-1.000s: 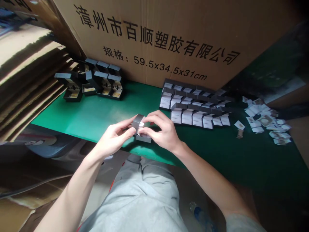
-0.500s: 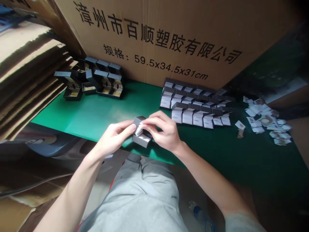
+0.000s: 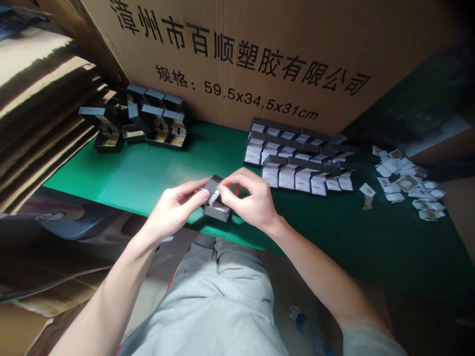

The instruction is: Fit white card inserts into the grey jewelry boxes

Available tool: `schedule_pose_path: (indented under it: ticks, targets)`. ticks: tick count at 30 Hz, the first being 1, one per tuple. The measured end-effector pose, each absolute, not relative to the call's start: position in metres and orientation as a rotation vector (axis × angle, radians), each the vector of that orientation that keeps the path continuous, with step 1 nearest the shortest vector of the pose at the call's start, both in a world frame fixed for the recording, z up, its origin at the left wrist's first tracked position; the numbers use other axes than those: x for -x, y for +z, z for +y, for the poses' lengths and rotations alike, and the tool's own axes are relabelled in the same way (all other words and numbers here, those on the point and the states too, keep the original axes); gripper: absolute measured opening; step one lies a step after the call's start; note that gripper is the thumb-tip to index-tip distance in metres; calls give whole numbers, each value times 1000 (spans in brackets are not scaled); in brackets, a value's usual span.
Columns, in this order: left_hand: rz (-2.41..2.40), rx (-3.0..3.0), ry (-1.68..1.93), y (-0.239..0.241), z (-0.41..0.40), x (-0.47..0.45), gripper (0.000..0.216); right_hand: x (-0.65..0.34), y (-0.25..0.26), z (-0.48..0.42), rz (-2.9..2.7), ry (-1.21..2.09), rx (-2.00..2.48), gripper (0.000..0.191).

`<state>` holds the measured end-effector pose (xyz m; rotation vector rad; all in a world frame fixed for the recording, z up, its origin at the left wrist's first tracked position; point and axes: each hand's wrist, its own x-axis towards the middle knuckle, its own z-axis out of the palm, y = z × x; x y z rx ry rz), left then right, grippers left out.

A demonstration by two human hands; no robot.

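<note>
The small dark box (image 3: 215, 212) is in your grip just above the near edge of the green table (image 3: 148, 173). Its lid is tipped up and a pale lining shows in the gap. Your left hand (image 3: 173, 210) pinches it from 9 o'clock, with the thumb tip on the lid. Your right hand (image 3: 254, 202) pinches from 3 o'clock, its fingers curled over the opening, so whatever lies inside is hidden.

At 2 o'clock stand rows of open boxes with white inserts (image 3: 297, 165). Past them at 3 o'clock lie loose white cards (image 3: 404, 183), too small to read. At 10 o'clock sits a cluster of dark boxes (image 3: 148, 121), their contents hard to make out. The printed carton (image 3: 260, 59) rises at 12 o'clock, its top cut off.
</note>
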<state>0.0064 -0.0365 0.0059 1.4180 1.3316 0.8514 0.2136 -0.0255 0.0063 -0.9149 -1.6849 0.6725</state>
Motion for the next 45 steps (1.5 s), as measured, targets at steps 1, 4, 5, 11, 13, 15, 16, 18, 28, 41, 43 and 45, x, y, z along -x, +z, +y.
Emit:
schedule_pose_path:
  ticks: [1,4,5,11,13,15,16,18,28,41,43,45]
  targets:
    - [1330,-1413,849,6,-37,-7,75,-213,5,-25,-1671,672,908,11]
    - [1341,-1400,853,5,-37,-7,76,-211,3,-26,-1634,696,907,11]
    - [1344,-1393,856,5,-37,-7,77,-210,2,-27,-1624,708,917,11]
    - [1334,-1378,853,6,-37,-6,80,-208,2,-29,-1537,858,1021,14]
    - [1327,-1384,849,6,-38,-6,78,-207,1,-29,-1499,937,1018,15]
    - [1315,-1393,849,6,-38,-6,76,-207,-1,-28,-1471,981,1024,14]
    - [1309,-1399,850,6,-38,-6,76,-206,-2,-28,-1459,993,1034,13]
    - [1301,-1417,852,6,-38,-7,75,-205,-3,-28,-1435,1014,1062,15]
    - [1230,-1584,838,10,-37,-6,39,-205,-2,-28,-1422,1235,979,29]
    - [981,-1213,830,-6,-34,9,51,-219,-1,-15,-1706,936,956,27]
    - [999,-1185,847,-7,-34,8,53,-219,-2,-15,-1702,980,968,25]
    - [1039,-1194,859,-5,-34,7,54,-219,-2,-15,-1672,999,971,25]
